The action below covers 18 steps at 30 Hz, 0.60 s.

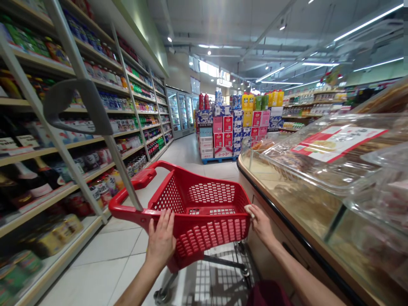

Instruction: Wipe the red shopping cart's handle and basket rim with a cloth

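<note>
A red plastic shopping cart (210,231) stands side-on before me, and its basket holds nothing that I can see. My left hand (162,238) lies on the near side of the basket, fingers stretched out up to the rim. At the right-hand corner, my right hand (260,222) pinches a small white cloth (249,209) against the red rim. A grey metal pole (123,170) rises from the cart's handle end at the left, with a dark grey loop grip (103,112) on it.
Shelves of drinks (108,127) line the left side. A glass-fronted counter (287,191) with clear plastic food boxes (338,148) runs close along the right. Stacked cartons (223,131) stand on a blue pallet (218,160) ahead, with glass-door fridges (180,108) behind at left.
</note>
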Motion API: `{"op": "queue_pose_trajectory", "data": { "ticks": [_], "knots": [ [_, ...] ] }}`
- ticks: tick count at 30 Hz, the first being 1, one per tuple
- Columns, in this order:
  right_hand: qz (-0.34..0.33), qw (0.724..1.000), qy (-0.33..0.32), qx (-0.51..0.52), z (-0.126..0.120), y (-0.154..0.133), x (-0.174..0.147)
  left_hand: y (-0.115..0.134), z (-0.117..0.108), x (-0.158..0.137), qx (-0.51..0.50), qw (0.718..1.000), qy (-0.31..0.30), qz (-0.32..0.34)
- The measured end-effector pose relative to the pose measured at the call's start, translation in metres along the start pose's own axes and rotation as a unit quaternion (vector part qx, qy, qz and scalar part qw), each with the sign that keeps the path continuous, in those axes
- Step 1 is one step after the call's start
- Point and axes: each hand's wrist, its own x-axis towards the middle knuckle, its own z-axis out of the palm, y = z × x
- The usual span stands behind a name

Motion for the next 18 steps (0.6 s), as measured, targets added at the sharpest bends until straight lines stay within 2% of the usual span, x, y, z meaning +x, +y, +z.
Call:
{"op": "queue_pose_trajectory", "data": {
  "ticks": [3,7,10,12,14,18],
  "knots": [
    [0.011,0.999,0.036,-0.012,-0.004,0.0,0.01,0.0,-0.001,0.0,0.005,1.0,-0.008,0.001],
    [0.004,1.0,-0.009,-0.03,0.013,-0.023,0.0,0.002,0.0,-0.001,0.005,1.0,-0.01,-0.006],
    [-0.08,0.994,-0.072,-0.01,0.036,-0.058,-0.015,0.002,0.0,-0.001,0.011,1.0,-0.007,0.001],
    [-0.134,0.985,-0.106,0.001,0.042,-0.069,-0.018,0.002,-0.001,-0.001,0.013,1.0,-0.007,0.003],
    [-0.137,0.984,-0.11,-0.009,0.035,-0.06,-0.016,0.002,-0.002,-0.002,0.01,1.0,-0.013,0.003],
    [-0.022,0.996,-0.046,-0.068,0.01,-0.017,-0.011,0.007,-0.002,-0.004,0.005,1.0,-0.028,-0.001]
  ]
}}
